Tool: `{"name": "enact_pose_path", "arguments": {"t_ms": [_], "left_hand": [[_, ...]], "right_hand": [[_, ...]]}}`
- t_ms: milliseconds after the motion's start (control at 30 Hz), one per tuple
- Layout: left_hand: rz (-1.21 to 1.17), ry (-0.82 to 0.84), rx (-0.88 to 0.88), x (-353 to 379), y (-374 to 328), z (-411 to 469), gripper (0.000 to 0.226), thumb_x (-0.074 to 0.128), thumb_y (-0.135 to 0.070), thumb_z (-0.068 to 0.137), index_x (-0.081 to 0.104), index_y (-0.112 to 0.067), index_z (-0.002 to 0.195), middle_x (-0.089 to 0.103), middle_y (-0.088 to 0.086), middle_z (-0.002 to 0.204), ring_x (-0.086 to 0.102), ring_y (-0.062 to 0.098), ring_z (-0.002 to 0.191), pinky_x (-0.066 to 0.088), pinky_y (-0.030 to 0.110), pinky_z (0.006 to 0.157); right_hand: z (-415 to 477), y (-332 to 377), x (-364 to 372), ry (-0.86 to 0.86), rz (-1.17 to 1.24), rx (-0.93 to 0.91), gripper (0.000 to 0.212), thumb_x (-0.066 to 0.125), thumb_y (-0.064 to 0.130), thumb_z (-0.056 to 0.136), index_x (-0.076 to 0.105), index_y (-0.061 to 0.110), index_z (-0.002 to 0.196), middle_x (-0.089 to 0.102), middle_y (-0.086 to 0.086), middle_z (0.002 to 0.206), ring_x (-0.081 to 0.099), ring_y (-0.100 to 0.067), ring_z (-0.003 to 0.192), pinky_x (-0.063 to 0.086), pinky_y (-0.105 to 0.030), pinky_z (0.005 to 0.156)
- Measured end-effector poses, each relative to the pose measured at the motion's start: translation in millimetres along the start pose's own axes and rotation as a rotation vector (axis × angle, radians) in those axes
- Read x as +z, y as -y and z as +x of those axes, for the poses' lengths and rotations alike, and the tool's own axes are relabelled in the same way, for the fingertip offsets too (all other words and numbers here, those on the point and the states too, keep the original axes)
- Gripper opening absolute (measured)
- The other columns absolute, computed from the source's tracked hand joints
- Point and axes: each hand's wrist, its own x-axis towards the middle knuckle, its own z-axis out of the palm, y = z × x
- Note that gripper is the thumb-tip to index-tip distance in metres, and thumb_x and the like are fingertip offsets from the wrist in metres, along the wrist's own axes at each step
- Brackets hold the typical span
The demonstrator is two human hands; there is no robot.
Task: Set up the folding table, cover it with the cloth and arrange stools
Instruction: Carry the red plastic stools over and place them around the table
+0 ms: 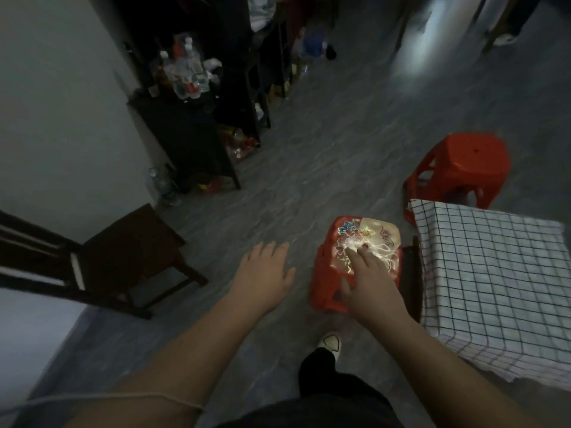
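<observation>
The folding table stands at the right, draped in a white cloth with a black grid [488, 273]. Against its left side sits a red plastic stool with a flowered seat [364, 239]. My right hand [370, 279] lies on that seat with straight, spread fingers, its thumb down the stool's left side. My left hand [262, 273] hovers open over the floor, left of the stool, touching nothing. A second red stool [460, 168] stands beyond the table's far left corner.
A dark wooden chair [123, 254] stands at the left by the white wall. A dark shelf unit [191, 125] with bottles on top lines the wall further back. Grey floor [324, 134] stretches ahead. My foot in a pale shoe [330, 342] is below the stool.
</observation>
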Motion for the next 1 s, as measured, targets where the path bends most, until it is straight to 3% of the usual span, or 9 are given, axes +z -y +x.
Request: {"name": "enact_pose_path", "arguments": {"t_ms": [233, 567, 767, 1000], "left_hand": [[0.056, 0.097, 0.123, -28, -37, 148, 0.067, 0.038, -0.052, 0.098, 0.026, -0.02, 0.155, 0.035, 0.009, 0.158, 0.029, 0.03, 0.146, 0.025, 0.043, 0.119], [0.061, 0.143, 0.508, -46, -114, 305, 0.06, 0.041, -0.048, 0.1, 0.032, -0.018, 0.151, 0.043, 0.005, 0.152, 0.036, 0.026, 0.14, 0.03, 0.039, 0.116], [0.155, 0.27, 0.857, -45, -151, 413, 0.063, 0.037, -0.049, 0.101, 0.024, -0.02, 0.155, 0.035, 0.004, 0.157, 0.029, 0.024, 0.145, 0.026, 0.042, 0.12], [0.312, 0.38, 1.309, -60, -191, 486, 0.062, 0.037, -0.049, 0.099, 0.025, -0.023, 0.154, 0.039, 0.003, 0.155, 0.033, 0.025, 0.142, 0.034, 0.044, 0.115]], "right_hand": [[108, -33, -46, -0.004, 0.009, 0.099, 0.063, 0.05, 0.038, 0.096, 0.032, 0.02, 0.154, 0.033, -0.007, 0.158, 0.026, -0.026, 0.147, 0.031, -0.045, 0.117], [182, -85, -76, -0.065, -0.007, 0.391, 0.065, 0.045, 0.045, 0.091, 0.036, 0.021, 0.151, 0.038, -0.005, 0.155, 0.034, -0.025, 0.142, 0.035, -0.042, 0.114], [230, -90, -71, -0.213, 0.091, 0.737, 0.064, 0.045, 0.045, 0.094, 0.035, 0.02, 0.152, 0.041, -0.004, 0.153, 0.035, -0.021, 0.141, 0.036, -0.041, 0.115], [251, -34, -67, -0.378, 0.3, 1.239, 0.066, 0.044, 0.043, 0.092, 0.032, 0.023, 0.154, 0.034, 0.0, 0.158, 0.026, -0.02, 0.147, 0.032, -0.044, 0.117]]}}
